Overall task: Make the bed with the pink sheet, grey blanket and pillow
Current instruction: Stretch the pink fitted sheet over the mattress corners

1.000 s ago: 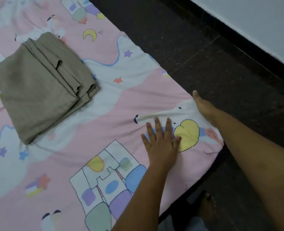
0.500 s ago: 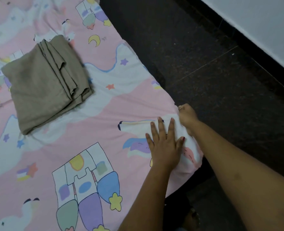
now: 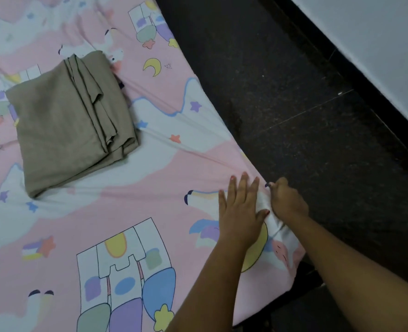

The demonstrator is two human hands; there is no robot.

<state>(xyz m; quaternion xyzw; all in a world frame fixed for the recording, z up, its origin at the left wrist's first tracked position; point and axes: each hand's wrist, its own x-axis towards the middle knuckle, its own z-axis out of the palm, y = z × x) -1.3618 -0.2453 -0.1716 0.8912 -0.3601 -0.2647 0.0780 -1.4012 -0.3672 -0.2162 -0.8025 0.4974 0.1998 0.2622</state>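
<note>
Counted: two hands, one pink sheet, one folded blanket. The pink sheet (image 3: 131, 188) is spread over the bed. It is thin smooth cloth printed with cartoon stars, moons and clouds, and creases are drawn across it toward the right-hand fingers. The left hand (image 3: 241, 212) is laid flat on the sheet near the bed's edge, with the fingers (image 3: 245, 185) held straight and pressed down. The right hand (image 3: 288, 202) is placed just beside it at the edge, fingers curled, and a bunch of sheet is gripped in them. The blanket (image 3: 66, 125) is folded into one thick rectangle of grey-brown matte woven cloth, with layered edges shown along its right side. It is set on the sheet well apart from the fingers, up and left of them. A dark speckled tiled floor (image 3: 294, 104) is seen right of the fingers, with one white wall (image 3: 377, 32) beyond.
</note>
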